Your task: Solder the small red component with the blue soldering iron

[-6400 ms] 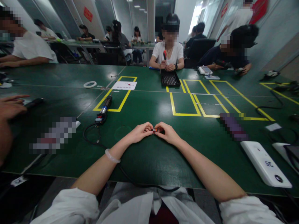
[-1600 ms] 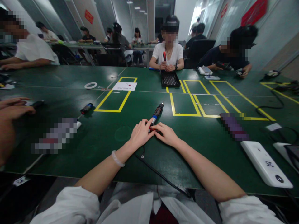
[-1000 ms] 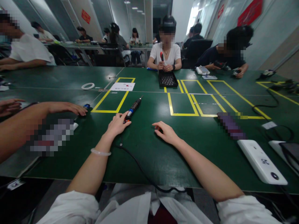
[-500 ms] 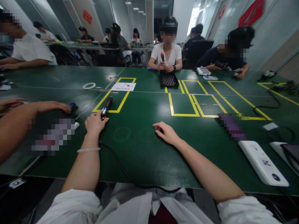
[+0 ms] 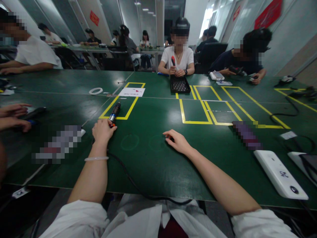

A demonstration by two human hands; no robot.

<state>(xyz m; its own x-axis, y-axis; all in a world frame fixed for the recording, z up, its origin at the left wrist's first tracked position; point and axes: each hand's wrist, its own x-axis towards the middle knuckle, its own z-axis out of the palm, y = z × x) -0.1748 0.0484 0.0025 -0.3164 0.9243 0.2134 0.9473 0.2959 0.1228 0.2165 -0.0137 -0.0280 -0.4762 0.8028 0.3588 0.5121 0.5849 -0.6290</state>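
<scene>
My left hand (image 5: 102, 131) lies on the green table (image 5: 153, 165), fingers curled round the rear end of a black and blue electric screwdriver (image 5: 114, 111). The tool lies flat, its tip pointing away across the corner of a yellow taped box (image 5: 128, 109). Its black cable (image 5: 128, 180) runs from under my left hand back to the table's near edge. My right hand (image 5: 177, 140) rests on the table to the right, fingers loosely curled over something small and dark that I cannot make out. A pale bangle (image 5: 96, 159) is on my left wrist.
A neighbour's hands (image 5: 15, 117) hold a dark tool at the far left. Opposite, a person works over a black tray (image 5: 180, 86). White devices (image 5: 281, 174) lie at the right, with a tape roll (image 5: 95, 90) and a paper sheet (image 5: 131, 92) further back.
My left hand slid the screwdriver from the middle to the left, onto the yellow box corner. The neighbour's arm reached in for a small blue item and drew back. My right hand stayed put.
</scene>
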